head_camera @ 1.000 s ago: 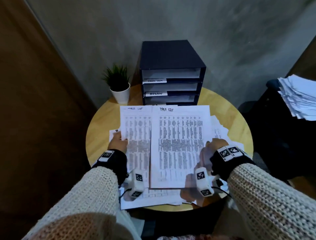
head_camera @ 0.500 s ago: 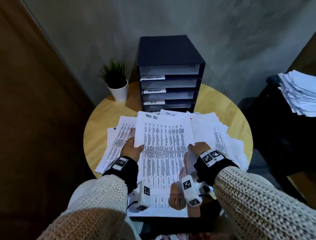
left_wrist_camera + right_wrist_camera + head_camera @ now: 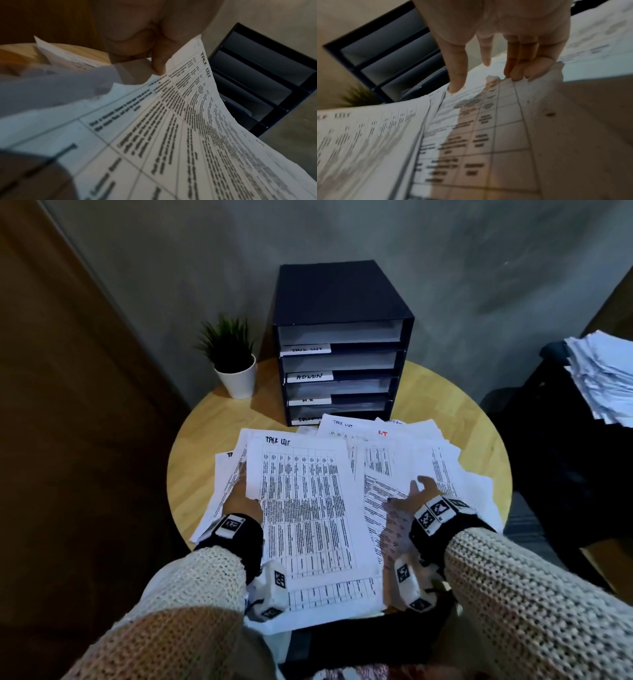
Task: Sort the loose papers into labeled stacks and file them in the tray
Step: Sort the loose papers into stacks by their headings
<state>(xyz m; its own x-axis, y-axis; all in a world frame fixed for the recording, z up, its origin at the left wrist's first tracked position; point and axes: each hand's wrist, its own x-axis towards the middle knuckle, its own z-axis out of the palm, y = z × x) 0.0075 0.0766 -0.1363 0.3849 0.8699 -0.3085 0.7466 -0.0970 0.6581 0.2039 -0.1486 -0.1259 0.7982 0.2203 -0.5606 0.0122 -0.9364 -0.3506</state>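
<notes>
1. Paper first: a white printed sheet headed "TASK LIST" (image 3: 305, 501) lies on top of the pile, long axis running away from the person, its heading at the far end towards the dark blue four-slot filing tray (image 3: 339, 337).
2. Left hand (image 3: 244, 494) pinches that sheet's left edge; the left wrist view shows the thumb (image 3: 158, 59) on top and curled fingers beneath, the sheet bowing upward.
3. Right hand (image 3: 416, 496) is spread, fingers straight and apart, fingertips (image 3: 516, 77) resting on a gridded sheet in the scattered white loose papers (image 3: 421, 467) just right of the held sheet.
4. Those papers fan out over the round light-wood table (image 3: 205, 446), overlapping at mixed angles, some reaching the tray's base.
5. Tray stands upright at the table's far edge, slots facing the person; labels read "ADMIN" on the second shelf, the top one is blurred, and the lowest is partly covered by paper.
6. Print on every sheet is too small or smeared to read beyond the headings.
7. Small green plant in a white pot (image 3: 236, 364) stands left of the tray.
8. Further heap of white papers (image 3: 603, 374) sits off to the right, cut off by the frame.
</notes>
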